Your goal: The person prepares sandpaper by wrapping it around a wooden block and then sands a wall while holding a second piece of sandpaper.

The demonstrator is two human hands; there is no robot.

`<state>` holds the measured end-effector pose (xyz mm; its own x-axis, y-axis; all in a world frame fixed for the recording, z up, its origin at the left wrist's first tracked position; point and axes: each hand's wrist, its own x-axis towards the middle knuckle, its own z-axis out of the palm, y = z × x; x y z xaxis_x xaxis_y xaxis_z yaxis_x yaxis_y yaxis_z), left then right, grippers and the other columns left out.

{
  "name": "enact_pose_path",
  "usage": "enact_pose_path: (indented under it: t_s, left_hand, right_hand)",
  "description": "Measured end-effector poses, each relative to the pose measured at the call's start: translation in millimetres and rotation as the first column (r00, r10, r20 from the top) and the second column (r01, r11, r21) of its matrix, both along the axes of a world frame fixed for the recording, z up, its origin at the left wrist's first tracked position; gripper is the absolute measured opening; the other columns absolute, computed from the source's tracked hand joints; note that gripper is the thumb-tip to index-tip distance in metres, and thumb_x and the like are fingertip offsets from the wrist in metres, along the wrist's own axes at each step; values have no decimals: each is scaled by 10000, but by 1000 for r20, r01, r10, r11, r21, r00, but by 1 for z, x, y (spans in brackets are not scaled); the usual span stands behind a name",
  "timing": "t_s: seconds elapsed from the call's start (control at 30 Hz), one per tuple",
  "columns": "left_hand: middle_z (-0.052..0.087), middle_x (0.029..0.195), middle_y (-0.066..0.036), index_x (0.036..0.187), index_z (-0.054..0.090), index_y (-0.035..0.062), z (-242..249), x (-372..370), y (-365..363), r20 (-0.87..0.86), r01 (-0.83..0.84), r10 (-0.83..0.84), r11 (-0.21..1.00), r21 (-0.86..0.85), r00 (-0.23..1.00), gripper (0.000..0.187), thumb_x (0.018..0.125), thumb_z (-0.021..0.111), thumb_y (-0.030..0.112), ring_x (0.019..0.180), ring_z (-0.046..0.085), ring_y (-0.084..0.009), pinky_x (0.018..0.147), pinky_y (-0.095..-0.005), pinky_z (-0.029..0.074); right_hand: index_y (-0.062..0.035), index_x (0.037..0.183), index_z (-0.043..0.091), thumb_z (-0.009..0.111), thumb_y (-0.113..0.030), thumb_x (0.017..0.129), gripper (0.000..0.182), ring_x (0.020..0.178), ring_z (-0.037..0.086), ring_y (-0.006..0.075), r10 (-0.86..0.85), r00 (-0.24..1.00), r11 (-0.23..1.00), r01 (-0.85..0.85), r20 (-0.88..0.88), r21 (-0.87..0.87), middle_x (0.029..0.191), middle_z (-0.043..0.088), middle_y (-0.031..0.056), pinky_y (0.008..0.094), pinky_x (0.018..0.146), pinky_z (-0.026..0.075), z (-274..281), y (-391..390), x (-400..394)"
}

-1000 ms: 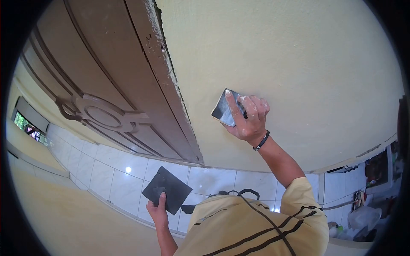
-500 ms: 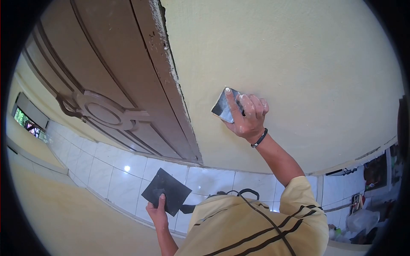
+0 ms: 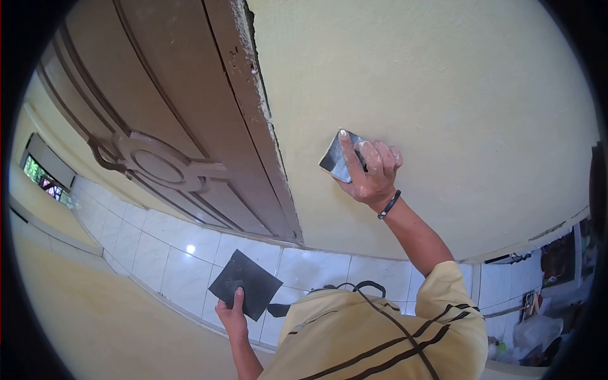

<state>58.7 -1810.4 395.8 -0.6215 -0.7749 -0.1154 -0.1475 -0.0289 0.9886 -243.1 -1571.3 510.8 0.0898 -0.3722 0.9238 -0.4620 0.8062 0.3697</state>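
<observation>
My right hand (image 3: 373, 170), dusted with white powder and wearing a dark wristband, presses a folded piece of sandpaper (image 3: 335, 160) against the pale yellow wall (image 3: 456, 82). The index finger lies stretched along the piece, and the other fingers are curled. Lower left, my left hand (image 3: 234, 316) grips a dark square sheet (image 3: 256, 288) by its lower edge, thumb on top. This sheet is held out above the tiled floor, away from the wall.
A brown panelled door (image 3: 183, 76) and its chipped frame stand left of the wall. White floor tiles (image 3: 145, 253) run below. A window (image 3: 47, 177) is at far left. Plastic bags (image 3: 538, 330) and other items lie at lower right.
My right hand and the folded sandpaper appear slightly farther right in view. The door and wall edge have also shifted a little right. Both holds are the same.
</observation>
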Motion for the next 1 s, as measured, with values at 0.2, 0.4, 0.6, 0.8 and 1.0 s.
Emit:
enact_pose_path:
  t_s: [0.2, 0.4, 0.6, 0.8, 1.0]
  left_hand:
    - [684, 903, -45, 975, 685, -34, 2, -1, 0, -6, 3, -3, 1000, 14, 1000, 178, 886, 698, 120, 805, 599, -99, 743, -255, 481]
    - [682, 909, -46, 991, 683, -36, -5, 3, 0, -6, 10, -10, 1000, -1, 1000, 177, 893, 683, 112, 822, 595, -103, 757, -262, 477]
    - [680, 909, -47, 994, 680, -43, -2, 6, 5, -27, -30, 31, 999, 35, 999, 184, 893, 683, 111, 821, 594, -104, 761, -263, 478]
    - [681, 914, -47, 995, 680, -42, -10, 9, -5, -22, -47, 48, 998, 35, 999, 187, 891, 688, 113, 822, 594, -105, 767, -263, 478]
    - [677, 956, -47, 1025, 668, -30, -16, 12, -10, -15, -7, 8, 1000, 29, 1000, 214, 906, 679, 148, 852, 593, -104, 793, -266, 472]
  right_hand:
    - [-87, 1148, 714, 677, -471, 804, 517, 977, 443, 223, -1, 1000, 1000, 1, -8, -14, 1024, 459, 42, 377, 819, 342, 0, 1, 1]
    - [-98, 1167, 705, 673, -484, 804, 531, 989, 439, 235, -17, 999, 1000, 17, 34, 12, 1031, 459, 46, 389, 834, 336, 7, -2, 3]
    - [-98, 1160, 708, 700, -487, 773, 549, 998, 434, 249, -30, 998, 999, 30, 46, 13, 1049, 455, 54, 407, 850, 328, 2, -4, 4]
    - [-91, 1170, 701, 688, -476, 780, 549, 997, 429, 238, -23, 999, 1000, 22, 29, 7, 1034, 451, 50, 397, 848, 334, 4, -5, 3]
    - [-95, 1175, 700, 713, -464, 754, 560, 1003, 420, 251, -39, 998, 999, 38, 46, 33, 1036, 441, 54, 406, 860, 326, 0, -1, 5]
